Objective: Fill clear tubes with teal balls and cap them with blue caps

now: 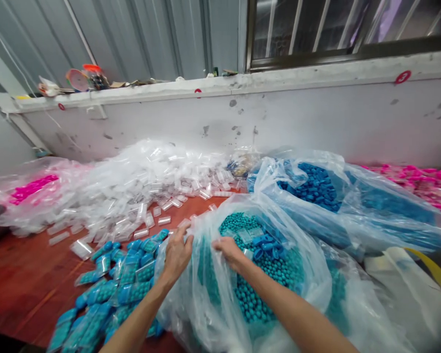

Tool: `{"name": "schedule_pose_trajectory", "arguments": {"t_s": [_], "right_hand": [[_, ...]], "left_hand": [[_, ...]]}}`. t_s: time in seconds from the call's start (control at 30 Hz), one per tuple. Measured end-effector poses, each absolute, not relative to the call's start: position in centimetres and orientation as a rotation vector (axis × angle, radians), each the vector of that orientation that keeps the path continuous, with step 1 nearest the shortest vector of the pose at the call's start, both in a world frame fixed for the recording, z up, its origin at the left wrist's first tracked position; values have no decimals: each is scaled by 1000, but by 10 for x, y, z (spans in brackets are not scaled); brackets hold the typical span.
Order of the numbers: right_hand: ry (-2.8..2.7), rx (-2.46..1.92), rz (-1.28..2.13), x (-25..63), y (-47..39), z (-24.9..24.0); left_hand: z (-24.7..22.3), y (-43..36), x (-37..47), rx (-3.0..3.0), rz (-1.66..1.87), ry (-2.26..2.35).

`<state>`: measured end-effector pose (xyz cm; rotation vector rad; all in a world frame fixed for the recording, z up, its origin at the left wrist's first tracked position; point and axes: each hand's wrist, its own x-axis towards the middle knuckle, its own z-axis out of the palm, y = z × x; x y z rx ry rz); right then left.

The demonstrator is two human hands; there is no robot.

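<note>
A clear plastic bag (209,314) full of small turquoise beads (257,299) stands with its mouth open in front of me. My left hand (178,252) is closed on the left part of its rim. At the inner edge of the mouth, my right hand (230,251) pinches the same plastic, its fingertips partly hidden. Blue caps (267,245) and a few clear tubes lie on top of the beads. Left of the bag is a pile of bead-filled tubes (132,269) with blue caps.
Many empty clear tubes (132,191) are heaped at the back. A bag of blue caps (312,189) lies at right rear, with pink pieces (422,179) beyond it. Another bag with pink pieces (35,189) sits far left on the red table (18,289). A white wall (161,122) closes the back.
</note>
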<state>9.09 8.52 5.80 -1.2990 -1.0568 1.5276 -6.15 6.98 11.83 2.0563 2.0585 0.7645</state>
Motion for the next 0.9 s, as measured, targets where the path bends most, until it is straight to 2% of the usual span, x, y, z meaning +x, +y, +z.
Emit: {"name": "schedule_pose_trajectory", "arguments": {"t_s": [0.07,0.2,0.3,0.43,0.6,0.77,0.9], "right_hand": [[-943,-1227,1522,119,90,69],[-786,-1134,1495,164,93,89],[-720,-1039,1532,172,87,95],[-834,-843,1673,153,65,96],[-991,-613,1787,117,42,91],[-804,-901,1668,112,51,78],[-653,-990,1578,149,66,83]], "left_hand": [[121,66,-65,2028,826,2210],[115,67,-74,1929,404,2329],[111,74,-78,1848,286,2237],[115,86,-69,1722,382,1996],[124,90,-17,1675,578,1566],[142,85,34,1665,681,1344],[158,58,35,1878,928,1410]]}}
